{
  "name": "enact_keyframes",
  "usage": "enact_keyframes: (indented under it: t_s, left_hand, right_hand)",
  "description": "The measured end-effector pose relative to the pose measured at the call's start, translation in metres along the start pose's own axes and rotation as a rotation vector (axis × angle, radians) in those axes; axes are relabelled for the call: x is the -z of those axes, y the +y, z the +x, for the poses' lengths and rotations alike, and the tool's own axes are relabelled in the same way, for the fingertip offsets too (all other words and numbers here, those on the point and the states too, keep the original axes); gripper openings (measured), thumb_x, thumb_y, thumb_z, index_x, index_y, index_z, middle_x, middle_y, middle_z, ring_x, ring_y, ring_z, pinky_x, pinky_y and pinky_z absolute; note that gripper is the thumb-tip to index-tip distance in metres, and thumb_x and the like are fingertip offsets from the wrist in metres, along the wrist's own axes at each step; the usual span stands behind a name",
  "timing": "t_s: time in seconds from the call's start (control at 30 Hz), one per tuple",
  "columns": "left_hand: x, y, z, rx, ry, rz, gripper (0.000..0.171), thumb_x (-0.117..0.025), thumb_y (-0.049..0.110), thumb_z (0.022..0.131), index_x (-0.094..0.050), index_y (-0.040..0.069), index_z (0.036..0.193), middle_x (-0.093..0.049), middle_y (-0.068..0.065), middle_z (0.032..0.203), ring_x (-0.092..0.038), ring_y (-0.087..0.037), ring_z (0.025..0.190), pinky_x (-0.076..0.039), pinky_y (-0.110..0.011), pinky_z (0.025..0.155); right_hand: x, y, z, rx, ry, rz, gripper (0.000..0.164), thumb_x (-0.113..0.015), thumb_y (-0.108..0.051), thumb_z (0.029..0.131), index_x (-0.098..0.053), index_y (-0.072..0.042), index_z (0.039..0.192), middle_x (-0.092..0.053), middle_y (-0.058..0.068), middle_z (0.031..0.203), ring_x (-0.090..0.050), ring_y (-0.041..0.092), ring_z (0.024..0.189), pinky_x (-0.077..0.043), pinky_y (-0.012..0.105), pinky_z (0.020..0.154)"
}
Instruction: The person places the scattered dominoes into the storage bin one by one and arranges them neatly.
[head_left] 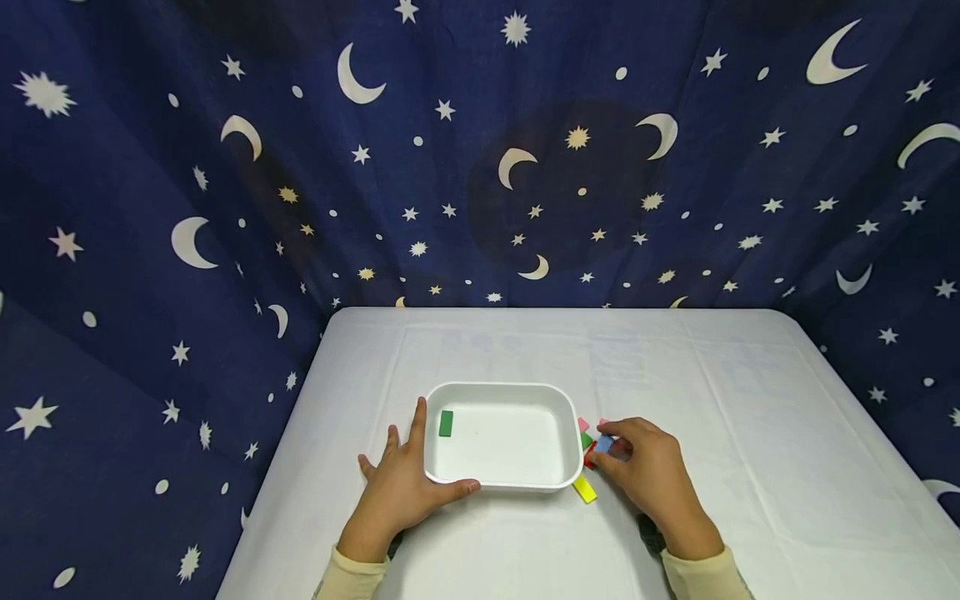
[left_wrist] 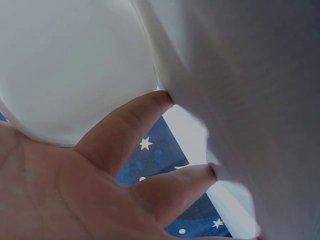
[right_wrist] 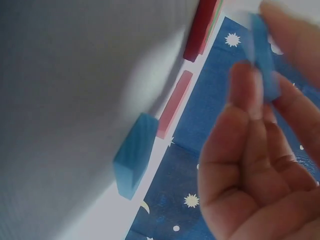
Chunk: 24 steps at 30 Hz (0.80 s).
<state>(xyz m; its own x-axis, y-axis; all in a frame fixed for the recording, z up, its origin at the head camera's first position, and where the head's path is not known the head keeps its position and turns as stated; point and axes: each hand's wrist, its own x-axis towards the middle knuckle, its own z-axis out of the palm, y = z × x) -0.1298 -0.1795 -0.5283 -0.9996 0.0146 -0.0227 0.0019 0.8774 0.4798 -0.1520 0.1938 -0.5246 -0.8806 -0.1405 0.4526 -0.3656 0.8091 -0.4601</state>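
Observation:
A white rectangular tray [head_left: 510, 446] holds one green block [head_left: 446, 423] near its left end. My left hand [head_left: 405, 492] is against the tray's left side with fingers spread and straight, the thumb along the front edge. To the right of the tray, my right hand [head_left: 654, 475] pinches a thin blue block [right_wrist: 265, 60] between thumb and fingers, raised off the table in the right wrist view. Below that hand lie another blue block [right_wrist: 134, 157], a pink block [right_wrist: 175, 105] and a red block [right_wrist: 201, 32].
Close to the tray's right wall, a yellow block [head_left: 585, 489] and another green block [head_left: 587, 439] lie in the small pile, partly hidden by the tray and hand. A white cloth covers the table [head_left: 750, 400]. Behind it hangs a dark blue curtain [head_left: 450, 167] with moons and stars.

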Motion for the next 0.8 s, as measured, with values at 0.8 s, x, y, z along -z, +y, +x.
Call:
enact_keyframes:
  t_s: [0.8]
  left_hand:
    - [0.0013,0.001,0.0003,0.0,0.0,-0.02,0.152,-0.072,0.098,0.056,0.0,0.03,0.172,-0.056,-0.014,0.153,-0.029,-0.05,0.153,-0.007,-0.093,0.1]
  right_hand:
    - [-0.0005,-0.0013,0.0002,-0.038,-0.025,0.03,0.033,-0.095,-0.008,0.078,-0.081,-0.006,0.108,-0.079,0.007,0.099,-0.075,0.017,0.08,-0.062,0.038,0.07]
